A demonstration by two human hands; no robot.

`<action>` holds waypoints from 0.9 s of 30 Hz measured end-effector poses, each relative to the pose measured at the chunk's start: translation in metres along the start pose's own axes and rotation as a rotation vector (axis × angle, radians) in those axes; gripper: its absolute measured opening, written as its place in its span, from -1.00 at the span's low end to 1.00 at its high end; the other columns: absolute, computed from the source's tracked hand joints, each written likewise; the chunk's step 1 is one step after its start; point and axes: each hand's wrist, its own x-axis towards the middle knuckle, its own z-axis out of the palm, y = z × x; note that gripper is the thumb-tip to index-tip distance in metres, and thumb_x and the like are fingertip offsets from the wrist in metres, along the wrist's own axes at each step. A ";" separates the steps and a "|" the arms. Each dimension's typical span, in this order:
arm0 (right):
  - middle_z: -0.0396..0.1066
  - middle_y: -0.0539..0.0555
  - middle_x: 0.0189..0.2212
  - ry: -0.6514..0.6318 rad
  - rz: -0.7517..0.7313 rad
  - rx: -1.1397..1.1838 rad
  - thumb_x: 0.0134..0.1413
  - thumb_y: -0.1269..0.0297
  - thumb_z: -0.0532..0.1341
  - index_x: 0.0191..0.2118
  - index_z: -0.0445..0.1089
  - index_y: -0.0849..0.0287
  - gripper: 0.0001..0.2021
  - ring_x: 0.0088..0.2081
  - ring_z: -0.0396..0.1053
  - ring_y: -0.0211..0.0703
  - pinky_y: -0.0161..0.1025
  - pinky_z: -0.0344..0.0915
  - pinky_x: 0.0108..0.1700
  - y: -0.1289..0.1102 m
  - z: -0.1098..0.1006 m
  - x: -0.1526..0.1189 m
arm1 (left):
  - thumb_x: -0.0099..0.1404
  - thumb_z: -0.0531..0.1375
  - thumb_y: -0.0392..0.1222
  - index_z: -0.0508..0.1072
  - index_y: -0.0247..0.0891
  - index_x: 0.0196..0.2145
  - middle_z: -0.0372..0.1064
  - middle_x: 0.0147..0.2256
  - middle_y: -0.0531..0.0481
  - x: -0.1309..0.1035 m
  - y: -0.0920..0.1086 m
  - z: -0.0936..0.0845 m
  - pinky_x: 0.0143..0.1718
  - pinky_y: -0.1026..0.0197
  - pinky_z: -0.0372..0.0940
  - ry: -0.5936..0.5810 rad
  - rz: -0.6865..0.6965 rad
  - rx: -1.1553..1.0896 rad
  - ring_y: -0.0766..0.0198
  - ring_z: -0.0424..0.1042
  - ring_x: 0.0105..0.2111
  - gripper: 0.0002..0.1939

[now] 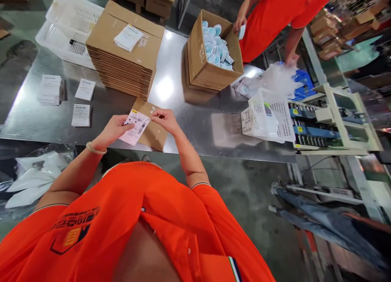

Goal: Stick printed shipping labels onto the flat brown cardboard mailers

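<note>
My left hand [117,128] grips a printed shipping label [136,126] by its left side, thumb on top. At the label's upper right corner, my right hand [165,120] has its thumb and fingertips pinched together. The label is held over a flat brown cardboard piece [154,136] that lies at the table's near edge. Just behind it rises a tall stack of flattened cardboard boxes [125,54], with a small pile of white labels [128,37] on top. More label stacks [81,115] lie to the left of my left hand.
An open carton [198,66] full of small pale-blue packets stands at the back of the metal table [195,129]. A co-worker's hand [240,23] holds a packet beside it. White plastic baskets [269,117] stand at right, and a white crate [70,21] at far left.
</note>
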 end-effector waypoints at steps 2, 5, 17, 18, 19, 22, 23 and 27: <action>0.51 -0.02 -0.39 -0.006 -0.001 0.004 0.26 -0.09 0.45 -0.27 0.68 0.21 -0.60 -0.35 0.26 -0.28 -0.34 0.17 -0.29 0.000 -0.001 0.001 | 0.02 0.64 0.15 0.77 -0.30 -0.18 0.76 -0.24 -0.15 0.001 0.001 0.001 -0.05 -0.01 0.61 0.000 0.004 -0.002 -0.07 0.70 -0.17 -0.46; 0.53 -0.01 -0.36 -0.015 0.000 0.001 0.27 -0.09 0.46 -0.24 0.69 0.21 -0.61 -0.34 0.28 -0.28 -0.34 0.18 -0.29 0.001 -0.004 0.001 | 0.01 0.64 0.17 0.77 -0.29 -0.20 0.76 -0.24 -0.16 0.002 0.002 0.002 -0.03 -0.04 0.62 0.000 0.009 0.006 -0.10 0.71 -0.16 -0.45; 0.39 -0.05 -0.41 -0.115 0.067 0.215 0.19 -0.14 0.51 -0.32 0.54 0.19 -0.55 -0.31 0.29 -0.27 -0.33 0.24 -0.22 0.000 0.004 0.000 | 0.10 0.61 0.23 0.73 -0.32 0.00 0.72 -0.03 -0.27 0.011 -0.013 0.004 0.21 -0.21 0.55 0.066 0.129 0.135 -0.25 0.68 0.05 -0.33; 0.40 -0.05 -0.40 -0.126 0.084 0.249 0.18 -0.14 0.52 -0.32 0.54 0.19 -0.56 -0.30 0.30 -0.26 -0.33 0.26 -0.21 0.001 0.007 -0.001 | 0.09 0.63 0.20 0.71 -0.32 0.08 0.69 0.06 -0.29 0.013 -0.013 0.005 0.32 -0.24 0.48 0.121 0.205 0.193 -0.29 0.62 0.17 -0.27; 0.41 -0.05 -0.41 -0.135 0.102 0.280 0.17 -0.12 0.52 -0.33 0.53 0.19 -0.57 -0.31 0.31 -0.26 -0.32 0.28 -0.20 0.001 0.010 -0.001 | 0.08 0.66 0.16 0.68 -0.31 0.15 0.65 0.16 -0.32 0.015 -0.012 0.007 0.43 -0.25 0.38 0.173 0.293 0.251 -0.32 0.53 0.31 -0.22; 0.42 -0.06 -0.43 -0.172 0.157 0.375 0.13 -0.06 0.54 -0.34 0.52 0.19 -0.60 -0.35 0.30 -0.29 -0.33 0.29 -0.22 0.002 0.019 -0.004 | 0.13 0.69 0.10 0.69 -0.20 0.15 0.58 0.27 -0.25 0.021 -0.008 0.010 0.63 -0.25 0.06 0.176 0.509 0.407 -0.31 0.27 0.55 -0.30; 0.42 -0.07 -0.43 -0.188 0.178 0.411 0.11 -0.04 0.55 -0.35 0.52 0.19 -0.61 -0.37 0.29 -0.30 -0.33 0.28 -0.23 0.002 0.022 -0.004 | 0.20 0.66 0.12 0.71 -0.15 0.08 0.62 0.20 -0.19 0.024 -0.007 0.011 0.65 -0.26 0.02 0.122 0.546 0.452 -0.27 0.31 0.53 -0.42; 0.41 -0.09 -0.47 -0.202 0.299 0.536 -0.02 0.04 0.60 -0.36 0.53 0.18 -0.64 -0.42 0.23 -0.33 -0.35 0.21 -0.30 0.003 0.030 -0.010 | 0.52 0.42 0.15 0.71 -0.06 -0.12 0.72 -0.09 -0.02 0.036 -0.015 0.008 0.63 -0.29 0.06 -0.066 0.666 0.623 0.04 0.66 0.12 -0.74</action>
